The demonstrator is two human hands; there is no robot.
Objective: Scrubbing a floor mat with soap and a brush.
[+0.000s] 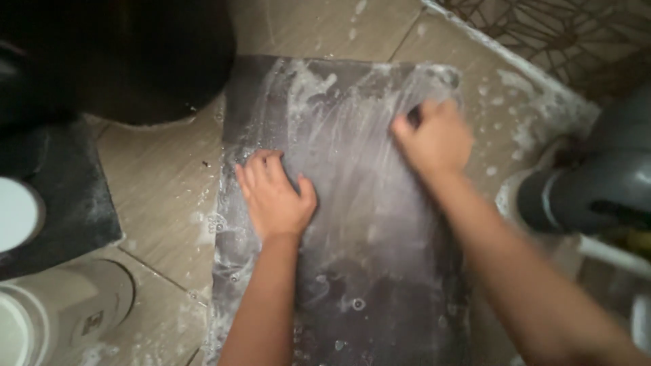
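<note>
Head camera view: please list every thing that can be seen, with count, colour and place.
mat: one, dark grey, covered with white soapy foam, flat on the floor in the middle
floor tiles: beige, wet, with foam spots, around the mat
second dark mat: one, black, on the floor at the left
large dark container: one, black, top left, standing on the floor
white containers: two, one at the bottom left, the rim of another at the left edge
grey pipe-like object: one, dark grey, right edge
patterned surface: brown, top right corner
left hand: one, pressed flat on the mat, fingers curled
right hand: one, blurred, closed around something dark on the mat's upper right; what it is cannot be told
</note>
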